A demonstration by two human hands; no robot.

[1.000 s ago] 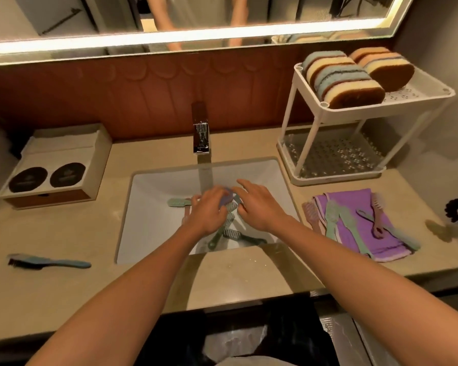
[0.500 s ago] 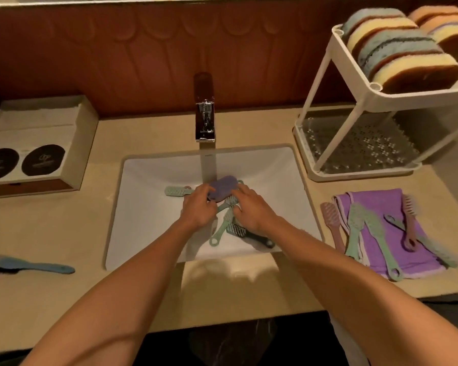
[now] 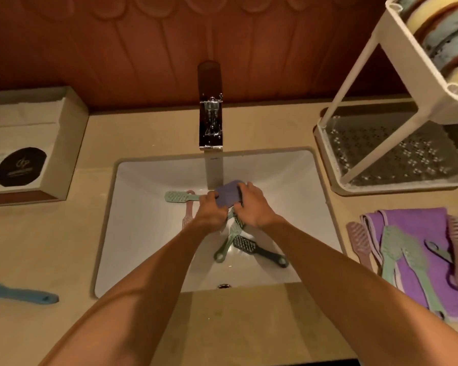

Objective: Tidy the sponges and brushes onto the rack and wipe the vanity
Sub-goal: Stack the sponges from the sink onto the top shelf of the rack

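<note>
Far out to the left of the left hand, a blue brush [image 3: 21,297] lies on the worktop [image 3: 64,247], and a cardboard box [image 3: 61,143] with dark round labels sits beyond it near the wall. Nearer in, inside the white sink [image 3: 143,247], a mint brush [image 3: 180,197] and a pink brush [image 3: 188,215] lie just left of the left hand [image 3: 210,212]. That hand curls round the left end of a purple sponge [image 3: 228,196], and the right hand [image 3: 254,207] grips its right end with the fingers hooked over the top edge, so the sponge is held between both hands under the faucet [image 3: 210,114]. Below the hands, toward the wrists, a second mint brush [image 3: 226,244] and a dark brush [image 3: 259,250] rest on the sink floor. Well to the right of the right hand, several brushes lie on a purple cloth [image 3: 413,220] with a pink one [image 3: 358,241] just beside it. Beyond it stands the white rack [image 3: 354,88], with striped sponges [image 3: 439,35] on its top shelf.
</note>
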